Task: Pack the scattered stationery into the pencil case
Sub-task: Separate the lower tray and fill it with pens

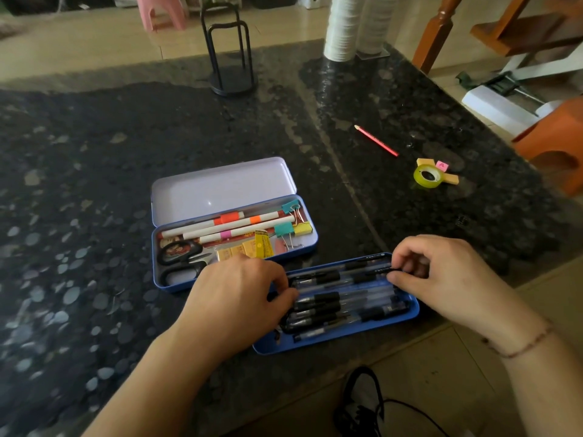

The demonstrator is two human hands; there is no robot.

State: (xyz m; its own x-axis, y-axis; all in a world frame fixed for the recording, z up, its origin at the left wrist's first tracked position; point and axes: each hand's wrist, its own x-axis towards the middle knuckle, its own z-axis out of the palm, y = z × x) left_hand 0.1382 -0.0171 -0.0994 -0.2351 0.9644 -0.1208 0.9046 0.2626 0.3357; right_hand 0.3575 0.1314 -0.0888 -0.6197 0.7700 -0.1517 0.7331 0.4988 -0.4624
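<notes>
An open blue tin pencil case (156,247) lies on the dark stone counter, its pale lid (220,187) folded back. Inside are white markers, black scissors (179,258), binder clips and yellow packets. In front of it sits a blue inner tray (321,342) filled with several black pens (331,302). My left hand (239,294) pinches the left ends of the pens. My right hand (441,272) pinches a pen's right end at the tray's far corner. A red pencil (375,141) and a tape roll (427,176) on sticky notes lie loose to the right.
A black wire stand (232,52) stands at the back of the counter, and white cup stacks (347,26) at the back right. The counter's edge runs close under the tray. An orange stool (555,143) and wooden furniture stand on the floor to the right.
</notes>
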